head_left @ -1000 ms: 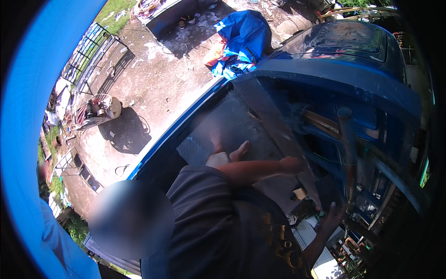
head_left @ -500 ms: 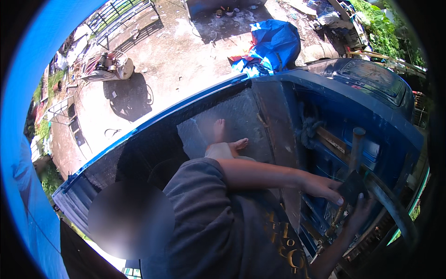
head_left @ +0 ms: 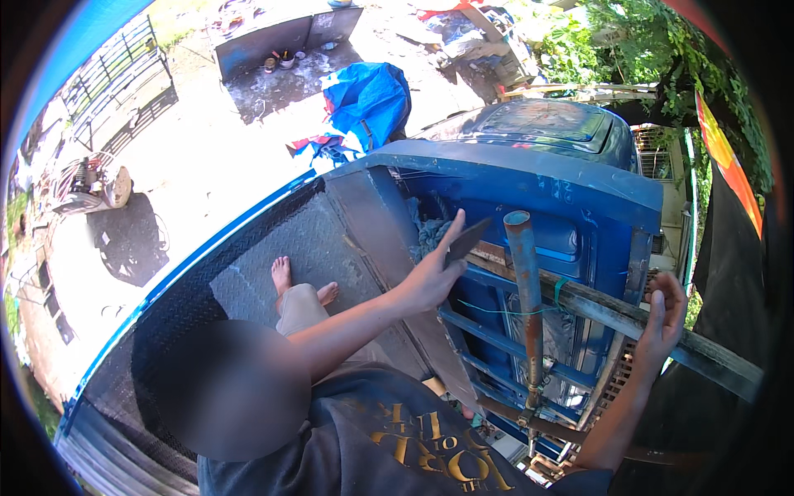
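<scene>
I stand barefoot in the bed of a blue truck [head_left: 529, 169]. My left hand [head_left: 430, 281] is raised and pinches a dark flat piece [head_left: 468, 240] between thumb and fingers, just left of the top of an upright rusty blue pipe [head_left: 524, 289]. My right hand [head_left: 666, 318] is curled around a long grey bar [head_left: 711, 355] that runs slantwise across the blue frame behind the cab. A thin green cord [head_left: 558, 289] ties the pipe to the bar. My foot [head_left: 282, 274] rests on the grey tread-plate floor [head_left: 248, 289].
A slanted grey metal sheet [head_left: 372, 215] leans inside the bed. On the concrete yard lie a blue tarp [head_left: 368, 95], a machine [head_left: 91, 186] at the left, and a metal fence [head_left: 116, 74]. Green bushes [head_left: 653, 58] stand at the right.
My left hand has risen with the dark flat piece to the top of the upright pipe. My right hand has moved up onto the grey bar. The view has swung.
</scene>
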Available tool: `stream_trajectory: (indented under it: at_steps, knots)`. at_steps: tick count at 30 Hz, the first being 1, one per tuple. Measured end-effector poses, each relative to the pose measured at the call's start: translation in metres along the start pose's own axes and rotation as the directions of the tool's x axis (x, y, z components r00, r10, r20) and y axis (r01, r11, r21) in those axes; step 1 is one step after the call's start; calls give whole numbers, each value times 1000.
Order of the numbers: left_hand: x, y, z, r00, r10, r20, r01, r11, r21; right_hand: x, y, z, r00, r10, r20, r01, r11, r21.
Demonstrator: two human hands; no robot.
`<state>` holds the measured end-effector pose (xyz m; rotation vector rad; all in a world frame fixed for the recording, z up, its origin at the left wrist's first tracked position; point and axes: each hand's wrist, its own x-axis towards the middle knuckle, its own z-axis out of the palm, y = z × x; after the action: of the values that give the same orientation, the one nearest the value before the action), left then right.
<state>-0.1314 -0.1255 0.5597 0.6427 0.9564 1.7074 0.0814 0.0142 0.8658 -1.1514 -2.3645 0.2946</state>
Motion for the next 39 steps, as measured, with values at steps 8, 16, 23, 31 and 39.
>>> stream_trajectory:
  at_steps: [8, 16, 23, 31, 39]
  knots:
    - [147, -35, -61, 916, 397, -61, -254, 691, 677, 77, 19, 39, 990, -4, -144, -42, 948, -315]
    - [187, 75, 37, 778, 356, 518, -600, 665, 444, 108, 50, 63, 942, 257, -216, -260, 966, 18]
    - [230, -45, -130, 963, -162, 216, -15, 768, 641, 104, 67, 62, 902, 363, -232, -276, 900, 337]
    - [248, -26, -110, 916, -165, 366, -99, 790, 605, 67, 82, 21, 887, 439, -143, -319, 806, 498]
    - [257, -26, -113, 847, -28, 532, -305, 792, 529, 40, 85, 5, 620, 673, -403, -474, 731, 490]
